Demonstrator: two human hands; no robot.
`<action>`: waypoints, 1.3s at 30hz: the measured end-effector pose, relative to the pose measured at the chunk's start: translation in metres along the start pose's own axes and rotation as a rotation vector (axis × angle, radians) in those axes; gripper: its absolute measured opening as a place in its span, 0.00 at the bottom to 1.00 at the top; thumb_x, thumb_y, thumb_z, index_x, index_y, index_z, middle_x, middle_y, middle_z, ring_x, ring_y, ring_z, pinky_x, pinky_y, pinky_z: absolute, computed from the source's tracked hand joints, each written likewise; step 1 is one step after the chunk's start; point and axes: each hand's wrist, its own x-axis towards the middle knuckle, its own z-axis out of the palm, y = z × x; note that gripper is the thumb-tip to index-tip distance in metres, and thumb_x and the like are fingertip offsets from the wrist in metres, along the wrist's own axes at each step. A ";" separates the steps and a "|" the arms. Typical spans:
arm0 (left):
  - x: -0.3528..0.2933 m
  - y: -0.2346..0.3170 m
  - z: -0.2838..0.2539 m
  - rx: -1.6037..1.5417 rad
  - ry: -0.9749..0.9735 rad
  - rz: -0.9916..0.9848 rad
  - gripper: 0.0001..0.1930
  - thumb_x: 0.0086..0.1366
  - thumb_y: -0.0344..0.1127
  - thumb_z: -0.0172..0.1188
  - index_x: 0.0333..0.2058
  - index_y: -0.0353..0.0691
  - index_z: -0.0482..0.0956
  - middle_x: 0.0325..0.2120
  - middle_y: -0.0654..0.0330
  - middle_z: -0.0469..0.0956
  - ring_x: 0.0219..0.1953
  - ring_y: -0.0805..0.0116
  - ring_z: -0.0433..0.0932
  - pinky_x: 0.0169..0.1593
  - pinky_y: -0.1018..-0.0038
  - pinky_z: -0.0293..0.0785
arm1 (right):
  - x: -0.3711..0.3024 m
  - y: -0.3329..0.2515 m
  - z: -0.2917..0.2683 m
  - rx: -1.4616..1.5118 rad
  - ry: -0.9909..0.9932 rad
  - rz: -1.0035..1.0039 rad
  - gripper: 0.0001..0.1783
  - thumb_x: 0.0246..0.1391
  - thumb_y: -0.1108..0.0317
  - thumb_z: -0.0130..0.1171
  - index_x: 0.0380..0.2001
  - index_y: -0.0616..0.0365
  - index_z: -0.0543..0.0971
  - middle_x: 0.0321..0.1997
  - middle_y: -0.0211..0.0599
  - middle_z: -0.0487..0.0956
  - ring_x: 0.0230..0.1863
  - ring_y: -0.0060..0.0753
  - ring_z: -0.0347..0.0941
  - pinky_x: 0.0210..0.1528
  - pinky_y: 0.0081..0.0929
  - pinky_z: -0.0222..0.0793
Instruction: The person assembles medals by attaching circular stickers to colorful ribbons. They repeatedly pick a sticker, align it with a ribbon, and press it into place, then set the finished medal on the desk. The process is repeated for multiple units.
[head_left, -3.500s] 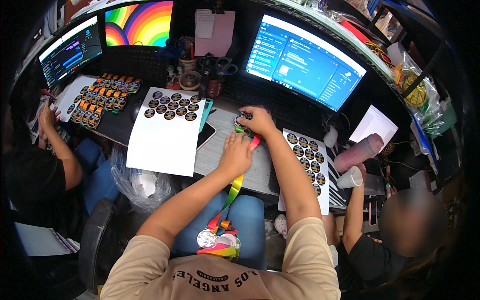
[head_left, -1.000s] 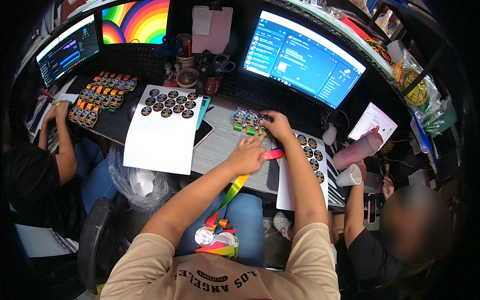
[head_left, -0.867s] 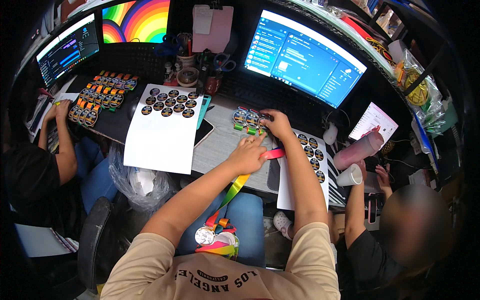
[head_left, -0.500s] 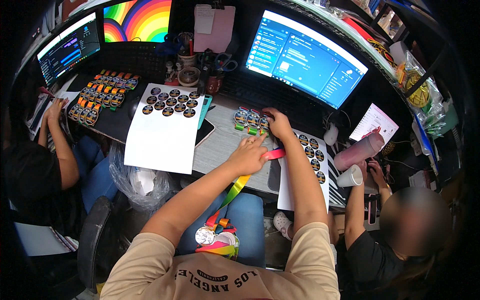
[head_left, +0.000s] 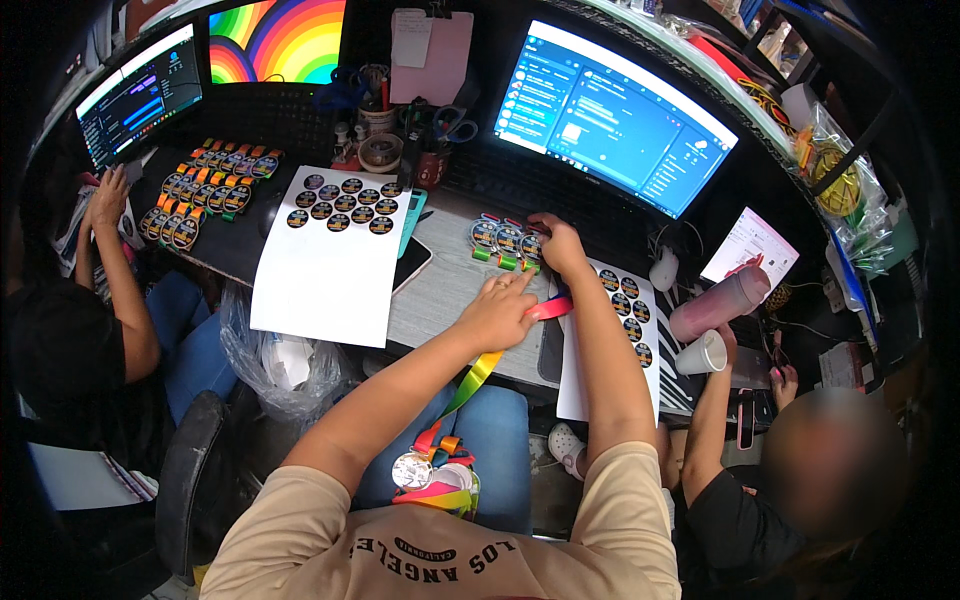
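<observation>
A short row of round medals [head_left: 508,240] with dark round faces lies on the grey desk, green ribbon folded along its lower edge. My right hand [head_left: 561,250] has its fingers closed at the edge of the rightmost medal. Just below the row is my left hand [head_left: 497,314], its index finger stretched toward the ribbon edge and its other fingers curled round a multicoloured ribbon [head_left: 473,382]. A pink end of this ribbon sticks out by my right wrist. The ribbon runs down to my lap, where silver medals [head_left: 413,471] rest among bright ribbons.
White sheets with round dark stickers lie left [head_left: 320,280] and right [head_left: 632,315]. More ribboned medals [head_left: 205,195] are at far left. Behind stand a monitor [head_left: 615,115] and pen cups [head_left: 380,152]. Co-workers sit on both sides; a pink bottle [head_left: 720,303] and white cup [head_left: 703,352] are right.
My hands stay nearly in place at the medals. The right co-worker's far hand has moved down toward the phone; the left co-worker's hands have risen slightly. The view has shifted a little.
</observation>
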 end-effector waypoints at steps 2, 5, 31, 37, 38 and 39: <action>0.000 0.000 0.000 0.001 0.004 0.002 0.14 0.62 0.43 0.56 0.36 0.37 0.79 0.61 0.45 0.63 0.57 0.47 0.66 0.61 0.52 0.57 | 0.000 -0.001 0.000 0.000 -0.003 0.002 0.21 0.50 0.82 0.55 0.48 0.56 0.77 0.48 0.45 0.80 0.52 0.44 0.76 0.53 0.33 0.70; 0.000 0.001 -0.001 0.001 0.008 -0.002 0.14 0.61 0.42 0.56 0.36 0.37 0.79 0.61 0.44 0.63 0.57 0.46 0.66 0.61 0.53 0.57 | -0.001 -0.001 0.000 -0.002 0.004 -0.005 0.20 0.50 0.82 0.56 0.48 0.56 0.77 0.48 0.46 0.80 0.52 0.44 0.77 0.53 0.33 0.70; -0.001 0.003 -0.004 -0.008 0.000 -0.020 0.13 0.61 0.42 0.56 0.33 0.36 0.79 0.61 0.47 0.65 0.58 0.48 0.65 0.61 0.52 0.56 | -0.003 -0.001 -0.002 0.060 -0.006 -0.007 0.20 0.50 0.82 0.56 0.48 0.58 0.78 0.47 0.45 0.81 0.51 0.41 0.77 0.53 0.30 0.70; 0.000 -0.005 -0.004 -0.125 0.033 -0.019 0.12 0.60 0.42 0.58 0.33 0.38 0.79 0.49 0.54 0.73 0.52 0.53 0.68 0.58 0.56 0.59 | -0.008 -0.003 -0.011 -0.062 0.126 0.006 0.16 0.53 0.79 0.54 0.46 0.58 0.79 0.47 0.45 0.81 0.48 0.40 0.78 0.51 0.30 0.71; 0.001 -0.008 -0.005 -0.178 0.067 0.004 0.12 0.60 0.41 0.59 0.33 0.38 0.79 0.45 0.55 0.74 0.50 0.54 0.69 0.57 0.58 0.60 | -0.012 -0.005 -0.017 -0.016 0.171 -0.011 0.15 0.53 0.78 0.54 0.45 0.58 0.80 0.46 0.45 0.81 0.47 0.42 0.78 0.51 0.31 0.71; 0.003 -0.012 -0.007 -0.278 0.030 -0.029 0.11 0.60 0.41 0.59 0.33 0.39 0.79 0.42 0.56 0.74 0.48 0.54 0.70 0.56 0.60 0.61 | -0.017 -0.008 -0.024 0.026 0.223 -0.024 0.14 0.54 0.76 0.54 0.44 0.57 0.80 0.45 0.45 0.81 0.46 0.43 0.78 0.50 0.32 0.72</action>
